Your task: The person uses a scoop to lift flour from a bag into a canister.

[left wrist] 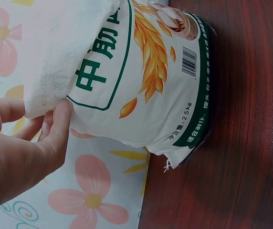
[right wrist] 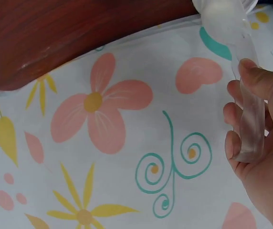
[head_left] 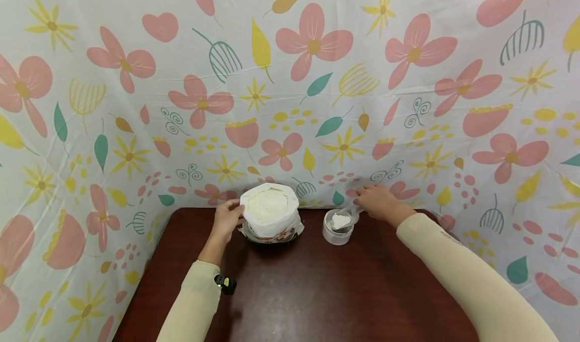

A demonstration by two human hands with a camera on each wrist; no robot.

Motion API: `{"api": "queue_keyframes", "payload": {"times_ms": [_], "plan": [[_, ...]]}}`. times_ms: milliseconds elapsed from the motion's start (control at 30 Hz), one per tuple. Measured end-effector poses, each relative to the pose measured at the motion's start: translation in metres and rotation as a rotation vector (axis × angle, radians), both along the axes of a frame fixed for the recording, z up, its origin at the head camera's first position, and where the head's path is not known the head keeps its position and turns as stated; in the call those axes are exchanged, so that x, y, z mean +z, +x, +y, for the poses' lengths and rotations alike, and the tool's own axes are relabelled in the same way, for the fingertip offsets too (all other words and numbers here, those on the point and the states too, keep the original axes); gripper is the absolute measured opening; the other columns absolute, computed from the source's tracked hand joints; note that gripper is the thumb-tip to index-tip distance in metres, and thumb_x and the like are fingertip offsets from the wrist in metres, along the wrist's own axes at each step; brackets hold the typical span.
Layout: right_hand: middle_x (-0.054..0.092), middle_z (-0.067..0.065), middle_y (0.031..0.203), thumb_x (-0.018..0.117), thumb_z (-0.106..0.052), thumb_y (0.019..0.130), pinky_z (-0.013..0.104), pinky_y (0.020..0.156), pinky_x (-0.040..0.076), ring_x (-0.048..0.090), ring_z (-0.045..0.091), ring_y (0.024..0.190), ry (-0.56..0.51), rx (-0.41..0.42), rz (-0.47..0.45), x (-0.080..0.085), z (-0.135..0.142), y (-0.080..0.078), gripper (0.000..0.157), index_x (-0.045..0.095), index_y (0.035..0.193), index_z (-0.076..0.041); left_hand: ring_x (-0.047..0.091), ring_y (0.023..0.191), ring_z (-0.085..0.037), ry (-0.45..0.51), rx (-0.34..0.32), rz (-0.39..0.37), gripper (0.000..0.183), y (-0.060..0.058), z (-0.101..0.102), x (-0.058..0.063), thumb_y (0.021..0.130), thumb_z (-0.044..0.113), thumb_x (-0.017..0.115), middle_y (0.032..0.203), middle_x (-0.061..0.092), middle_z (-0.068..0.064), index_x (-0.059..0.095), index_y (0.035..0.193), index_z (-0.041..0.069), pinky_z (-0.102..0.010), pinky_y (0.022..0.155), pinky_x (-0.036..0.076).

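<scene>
A white cloth flour bag (head_left: 268,229) stands near the table's back edge with its top folded outward and pale flour (head_left: 270,205) inside. At its left side my left hand (head_left: 226,222) pinches the folded rim between thumb and fingers; the left wrist view shows the printed bag front (left wrist: 151,71). My right hand (head_left: 382,203) grips the handle of a clear plastic scoop (right wrist: 252,126), fingers wrapped around it. The scoop, with white flour in its bowl, tilts over the mouth of a round clear container (head_left: 337,238) right of the bag. In the right wrist view the container is mostly cut off.
The dark reddish-brown table (head_left: 299,291) extends toward me in front of the bag and container. A flower-printed cloth (head_left: 290,105) hangs behind and at both sides of the table. A dark wrist device (head_left: 225,283) is strapped over my left sleeve.
</scene>
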State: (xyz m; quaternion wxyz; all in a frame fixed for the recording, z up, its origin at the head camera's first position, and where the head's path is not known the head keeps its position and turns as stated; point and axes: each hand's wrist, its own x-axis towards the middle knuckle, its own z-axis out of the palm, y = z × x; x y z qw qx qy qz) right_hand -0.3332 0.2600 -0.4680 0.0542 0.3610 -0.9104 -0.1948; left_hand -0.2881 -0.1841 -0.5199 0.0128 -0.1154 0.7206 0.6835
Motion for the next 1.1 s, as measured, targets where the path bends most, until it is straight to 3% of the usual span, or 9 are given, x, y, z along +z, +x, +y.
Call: {"api": "queue_keyframes", "payload": {"times_ms": [300, 533, 1100], "plan": [[0.067, 0.007, 0.104, 0.083, -0.018, 0.086, 0.047, 0.075, 0.057, 0.061, 0.03, 0.093, 0.068, 0.039, 0.076, 0.008, -0.009, 0.002, 0.012, 0.077, 0.096, -0.02, 0.068, 0.1, -0.023, -0.009, 0.004, -0.005, 0.04, 0.0, -0.001, 0.0, 0.107, 0.013, 0.056, 0.131, 0.06, -0.027, 0.055, 0.143, -0.003, -0.041, 0.094, 0.064], [0.067, 0.007, 0.111, 0.082, -0.021, 0.089, 0.051, 0.082, 0.056, 0.06, 0.03, 0.1, 0.123, 0.028, 0.062, 0.013, -0.014, 0.002, 0.015, 0.076, 0.102, -0.018, 0.068, 0.101, -0.024, 0.006, 0.002, -0.002, 0.041, 0.0, -0.001, 0.0, 0.107, 0.012, 0.055, 0.132, 0.058, -0.028, 0.053, 0.145, -0.004, -0.058, 0.108, 0.053], [0.068, 0.004, 0.111, 0.076, -0.011, 0.093, 0.045, 0.08, 0.056, 0.06, 0.027, 0.102, 0.186, 0.064, 0.073, 0.022, -0.023, 0.003, 0.011, 0.079, 0.098, -0.02, 0.068, 0.1, -0.022, 0.01, 0.002, -0.001, 0.042, 0.0, 0.0, 0.002, 0.107, 0.012, 0.055, 0.133, 0.058, -0.028, 0.053, 0.145, -0.004, -0.056, 0.107, 0.054]]}}
